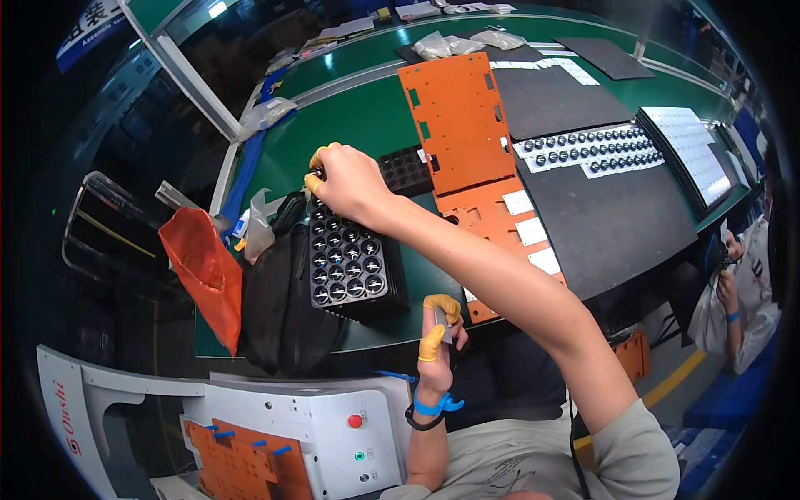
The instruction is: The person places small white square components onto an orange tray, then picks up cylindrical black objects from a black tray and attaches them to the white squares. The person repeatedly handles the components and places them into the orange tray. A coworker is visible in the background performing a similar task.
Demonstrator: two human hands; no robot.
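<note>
My right hand [346, 182], with yellow finger cots, reaches across to the far left corner of a black tray [390, 293]. Its thumb and fingers are pinched together there; a bit of something dark shows between them, too little to name. Rows of round, glossy black lens-like parts [337, 272] fill the tray's pockets. Nearer to me, my left hand [439, 342], also in yellow finger cots and with a blue strap at the wrist, grips a small thin grey-white plate [443, 323] upright between thumb and fingers.
An orange fixture [460, 125] stands raised behind its orange base [479, 208], which carries white plates [531, 231]. To the right, black round parts on white strips [583, 150] lie on a dark mat [600, 225]. A black bag [279, 300] and orange bag [202, 275] hang left.
</note>
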